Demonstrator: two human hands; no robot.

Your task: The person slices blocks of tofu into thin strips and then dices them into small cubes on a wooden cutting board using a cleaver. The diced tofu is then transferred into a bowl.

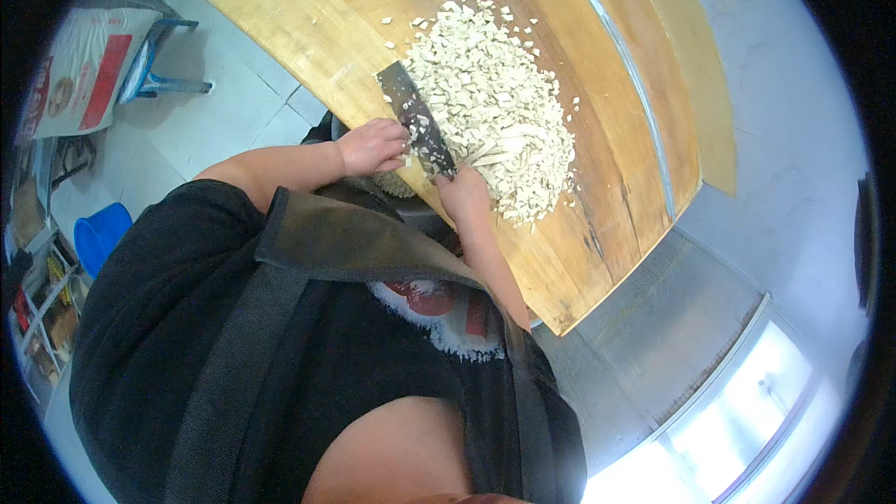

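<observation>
A large heap of pale, small flat-cut pieces, perhaps dough [490, 98], lies on the wooden work surface [602, 105], with longer strips near its lower part. My right hand [464, 192] grips the handle end of a broad cleaver [423, 119], whose dark blade lies along the heap's left edge with bits stuck on it. My left hand [374, 145] rests at the surface's near edge beside the blade, fingers bent and close together, with a few pieces at the fingertips; whether it holds any is hidden. Below that edge a dark container [409, 206] shows partly, with pale bits inside.
To the left, a blue-legged stool [164, 84] stands on the tiled floor beside a white and red sack [94, 70]. A blue bucket [101, 234] and a shelf rack [49, 308] are nearer. A wall [784, 119] is at the right. Loose pieces lie scattered around the heap.
</observation>
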